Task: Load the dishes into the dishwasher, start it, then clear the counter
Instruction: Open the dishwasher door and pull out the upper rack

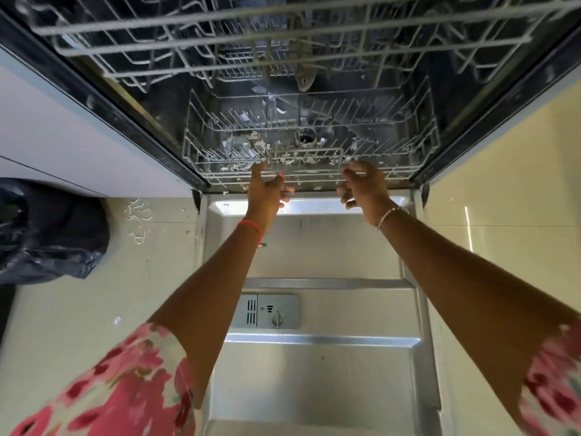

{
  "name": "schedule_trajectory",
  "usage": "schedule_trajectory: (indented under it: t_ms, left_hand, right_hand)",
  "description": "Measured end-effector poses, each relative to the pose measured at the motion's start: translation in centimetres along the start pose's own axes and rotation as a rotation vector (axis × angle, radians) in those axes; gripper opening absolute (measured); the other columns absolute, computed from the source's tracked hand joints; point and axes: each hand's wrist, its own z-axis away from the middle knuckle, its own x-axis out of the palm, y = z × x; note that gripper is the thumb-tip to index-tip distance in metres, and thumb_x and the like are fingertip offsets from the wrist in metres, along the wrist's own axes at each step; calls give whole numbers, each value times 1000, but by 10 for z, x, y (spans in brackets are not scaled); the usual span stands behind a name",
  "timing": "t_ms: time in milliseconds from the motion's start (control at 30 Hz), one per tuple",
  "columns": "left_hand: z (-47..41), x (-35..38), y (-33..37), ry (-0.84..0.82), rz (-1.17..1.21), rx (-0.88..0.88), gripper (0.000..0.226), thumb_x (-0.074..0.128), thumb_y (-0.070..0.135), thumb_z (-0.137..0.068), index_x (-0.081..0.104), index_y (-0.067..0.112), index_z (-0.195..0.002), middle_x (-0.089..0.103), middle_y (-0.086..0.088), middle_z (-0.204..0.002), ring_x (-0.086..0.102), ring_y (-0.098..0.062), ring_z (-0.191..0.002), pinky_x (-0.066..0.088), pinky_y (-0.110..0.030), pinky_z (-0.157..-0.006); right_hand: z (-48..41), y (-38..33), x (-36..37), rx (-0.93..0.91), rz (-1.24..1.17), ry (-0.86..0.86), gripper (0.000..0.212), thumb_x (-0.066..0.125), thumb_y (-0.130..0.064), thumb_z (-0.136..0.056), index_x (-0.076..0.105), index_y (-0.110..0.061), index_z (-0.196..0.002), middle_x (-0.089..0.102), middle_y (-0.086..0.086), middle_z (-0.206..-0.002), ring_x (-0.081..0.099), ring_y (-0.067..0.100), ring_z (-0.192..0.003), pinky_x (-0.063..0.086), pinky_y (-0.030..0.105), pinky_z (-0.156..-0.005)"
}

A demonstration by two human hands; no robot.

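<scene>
The dishwasher stands open, its steel door [317,366] lying flat below me with the detergent dispenser [268,311] on it. The lower wire rack [308,143] sits inside the tub with no dishes in it, and white scraps are scattered under it. Both my hands reach its front rail. My left hand [267,188] has fingers curled at the rail left of the rack's handle. My right hand [363,184] curls over the rail on the right side. The upper rack [283,33] is slid out above, also holding no dishes.
A dark plastic bag [47,231] lies on the floor at the left, against a white cabinet front [63,133]. Small white scraps [138,221] litter the pale floor beside the door's left hinge. Pale floor tile [503,247] lies to the right.
</scene>
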Motion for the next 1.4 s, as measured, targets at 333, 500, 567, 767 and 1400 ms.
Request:
schedule_trajectory:
  t_ms: [333, 500, 567, 767, 1400]
  left_hand:
    - [-29, 4, 4, -5, -138, -99, 23, 30, 3, -97, 41, 19, -84, 46, -3, -67, 46, -7, -44, 33, -14, -37]
    - [10, -2, -30, 57, -6, -37, 10, 39, 8, -99, 48, 13, -99, 44, -2, -67, 38, 2, -31, 25, -10, -31]
    - [32, -5, -45, 115, 28, -57, 9, 44, 8, -97, 52, 9, -100, 44, -5, -64, 38, 1, -31, 26, -11, -31]
    - [112, -23, -100, 216, -1, -84, 16, 51, -1, -92, 63, 4, -101, 49, -2, -62, 38, 1, -38, 31, -11, -39]
    - [326, -100, -196, -14, -368, -301, 16, 61, 4, -86, 73, 11, -95, 56, 9, -53, 41, -1, -42, 39, -21, -53]
  right_hand:
    - [-29, 13, 19, -17, 106, -9, 14, 43, -21, -98, 55, -17, -93, 41, 2, -55, 41, 11, -37, 34, 14, -34]
    - [-3, 47, 12, -34, 114, 55, 28, 54, -13, -92, 55, -24, -66, 43, -13, -41, 36, -2, -35, 32, 13, -40]
    - [20, 62, 8, -84, 218, 64, 31, 55, -14, -90, 53, -28, -63, 48, -14, -43, 42, -4, -41, 33, 13, -48]
    - [112, 106, -9, -173, 381, 2, 15, 56, -3, -89, 70, 2, -89, 64, -7, -68, 56, -3, -63, 36, 4, -58]
    - [313, 214, -58, 41, 887, -404, 20, 53, -17, -92, 70, -11, -100, 64, 10, -79, 54, 18, -75, 39, 24, -66]
